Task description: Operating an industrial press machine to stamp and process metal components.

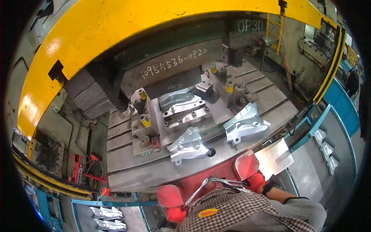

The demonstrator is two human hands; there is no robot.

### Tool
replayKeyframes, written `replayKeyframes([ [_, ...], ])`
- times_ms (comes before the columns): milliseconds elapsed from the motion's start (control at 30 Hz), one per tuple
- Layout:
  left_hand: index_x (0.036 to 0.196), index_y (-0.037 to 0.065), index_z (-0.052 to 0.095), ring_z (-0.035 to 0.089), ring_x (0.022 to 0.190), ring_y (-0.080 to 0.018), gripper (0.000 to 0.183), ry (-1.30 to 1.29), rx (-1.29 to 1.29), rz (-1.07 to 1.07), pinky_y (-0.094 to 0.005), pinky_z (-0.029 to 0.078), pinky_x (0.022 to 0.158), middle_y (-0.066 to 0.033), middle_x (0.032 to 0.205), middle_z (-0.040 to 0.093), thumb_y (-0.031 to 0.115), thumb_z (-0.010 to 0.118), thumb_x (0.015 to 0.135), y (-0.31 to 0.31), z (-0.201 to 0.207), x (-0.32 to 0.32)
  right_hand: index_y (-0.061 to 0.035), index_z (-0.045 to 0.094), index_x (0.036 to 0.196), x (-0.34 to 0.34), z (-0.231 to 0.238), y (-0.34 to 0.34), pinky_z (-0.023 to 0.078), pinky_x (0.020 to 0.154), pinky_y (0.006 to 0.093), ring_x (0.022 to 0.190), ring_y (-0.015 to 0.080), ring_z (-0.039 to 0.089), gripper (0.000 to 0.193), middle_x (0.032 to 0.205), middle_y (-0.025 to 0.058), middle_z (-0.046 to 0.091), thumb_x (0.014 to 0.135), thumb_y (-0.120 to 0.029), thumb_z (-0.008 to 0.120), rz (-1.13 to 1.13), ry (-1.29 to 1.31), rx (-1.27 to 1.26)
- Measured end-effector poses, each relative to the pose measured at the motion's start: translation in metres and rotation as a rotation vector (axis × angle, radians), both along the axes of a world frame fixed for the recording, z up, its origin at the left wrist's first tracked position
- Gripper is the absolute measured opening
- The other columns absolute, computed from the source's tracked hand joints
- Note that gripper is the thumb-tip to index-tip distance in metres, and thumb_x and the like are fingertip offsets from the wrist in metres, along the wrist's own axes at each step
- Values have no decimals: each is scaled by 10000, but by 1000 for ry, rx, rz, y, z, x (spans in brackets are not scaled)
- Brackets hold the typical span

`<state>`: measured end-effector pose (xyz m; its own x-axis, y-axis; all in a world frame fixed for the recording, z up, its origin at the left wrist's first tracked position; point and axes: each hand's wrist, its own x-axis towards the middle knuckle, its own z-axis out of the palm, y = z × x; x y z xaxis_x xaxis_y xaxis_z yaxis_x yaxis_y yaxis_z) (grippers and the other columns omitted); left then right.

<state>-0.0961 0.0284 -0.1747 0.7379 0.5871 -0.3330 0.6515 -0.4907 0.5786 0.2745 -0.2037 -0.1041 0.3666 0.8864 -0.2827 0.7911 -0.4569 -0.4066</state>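
Note:
My left hand (176, 214), in a red glove, reaches beneath the left red hood (170, 196) on the red console (201, 174). In a matching glove, my right hand (256, 182) is under the right red hood (246, 165). The hoods hide the fingers of both hands. Between them lie shiny slender metal tools (197, 191), their exact kind unclear. Beyond the console, one stamped sheet-metal part (188, 146) rests at the front of the press bed, and another stamped part (246, 124) sits farther right. A third silvery part (178, 99) lies on the lower die (188, 119).
A large yellow press frame (127, 23) arches overhead. Yellow-topped posts (145, 120) stand on the slotted steel bed (266, 96). More stamped parts lie on the right blue-framed table (309, 176) and the lower-left blue-framed table (135, 216). A steel plate (275, 157) adjoins the right hood.

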Motion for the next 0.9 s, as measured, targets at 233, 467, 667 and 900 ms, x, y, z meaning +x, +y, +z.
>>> replayKeyframes([
  [233, 1046, 178, 630, 525, 1045, -336, 421, 222, -9, 13, -508, 335, 920, -104, 1112, 598, 471, 575, 750, 9, -16, -3, -91, 580, 1090, 0, 40, 24, 340, 959, 488, 1084, 327, 524, 472, 1099, 122, 596, 735, -403, 594, 112, -122, -262],
  [467, 1064, 151, 615, 506, 1082, -355, 425, 41, 491, 75, -542, 332, 920, -142, 1102, 591, 443, 575, 757, -19, 35, 25, -145, 626, 994, -1, 20, 14, 373, 908, 476, 1055, 317, 527, 412, 1081, 95, 598, 736, -464, 589, 160, -347, -20],
  [667, 1025, 120, 620, 526, 1048, -362, 373, 36, 441, 32, -548, 339, 887, -134, 1067, 603, 399, 562, 783, -15, 68, 38, -169, 650, 955, 5, -4, 6, 390, 888, 468, 1057, 314, 520, 403, 1097, 87, 591, 739, -503, 583, 204, -685, 117],
  [900, 1070, 108, 603, 546, 986, -371, 386, 68, 276, -17, -531, 351, 873, -142, 996, 624, 394, 540, 818, -13, 71, 21, -187, 635, 1052, 5, -20, -12, 405, 897, 455, 1049, 313, 539, 439, 1095, 84, 603, 767, -510, 551, -17, -105, -30],
])
